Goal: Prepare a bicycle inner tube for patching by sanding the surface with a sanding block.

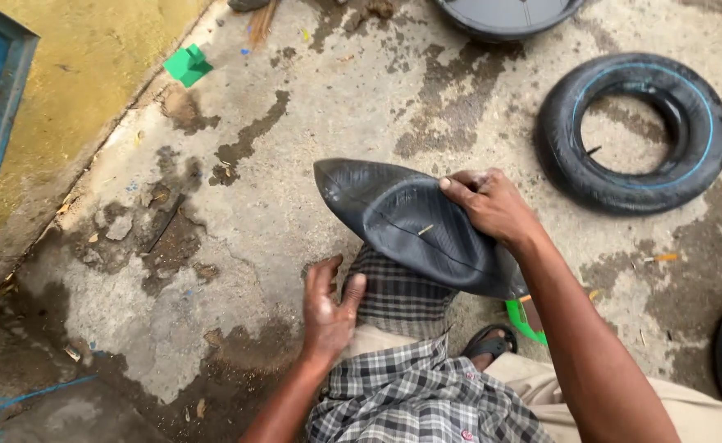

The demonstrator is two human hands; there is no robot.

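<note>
My right hand (492,205) grips a folded black rubber inner tube (402,221) and presses it down over my knee, which a checked cloth (398,295) covers. A thin seam line and a small pale mark show on the tube's surface. My left hand (328,308) rests with fingers spread on the edge of the checked cloth, just below and left of the tube, holding nothing.
A black tyre (633,131) with a thin blue line lies on the stained concrete floor at the right. A dark round basin (508,16) sits at the top. A green scrap (187,66) lies near the yellow wall. My sandalled foot (488,343) and a green object (525,321) sit below the tube.
</note>
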